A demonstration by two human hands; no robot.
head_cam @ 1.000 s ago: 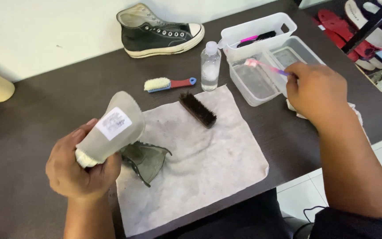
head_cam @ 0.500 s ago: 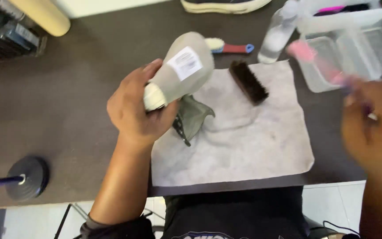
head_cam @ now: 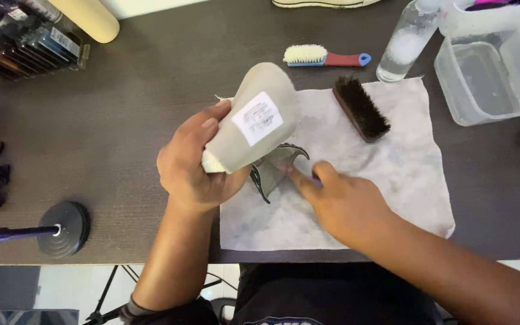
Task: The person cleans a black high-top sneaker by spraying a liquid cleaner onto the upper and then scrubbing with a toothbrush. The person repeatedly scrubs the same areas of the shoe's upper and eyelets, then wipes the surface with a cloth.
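Left hand: the left hand (head_cam: 191,165) is wrapped tightly around the heel end of a grey shoe (head_cam: 254,123), lifting it sole-up above the near-left corner of the white cloth (head_cam: 392,180).
Shoe position: its long axis runs from the hand up and away to the right, toe end highest; a white label sits on the sole, and the grey tongue and upper (head_cam: 275,171) hang down just beneath the hand.
Right hand: the right hand (head_cam: 344,201) is closed around a thin handle, probably a small brush, though blur hides most of it; its fingers point left towards the hanging upper.
Key relation: the shoe lies just left of and above the right hand; the right hand is the nearer free worker, nearly touching the upper.
On the cloth: one dark-bristled brush (head_cam: 361,108) lies diagonally at the far side.
Beyond the cloth: one white-bristled brush with a red handle (head_cam: 326,57), and one clear bottle (head_cam: 405,45) to its right.
Right of the cloth: clear plastic tubs (head_cam: 482,78), at least two.
Far edge: the sole of a second shoe (head_cam: 326,3).
Left of the cloth: one round black stand base (head_cam: 64,229) on the dark table (head_cam: 121,108).
Count: two hands, two shoes, two brushes in plain view.
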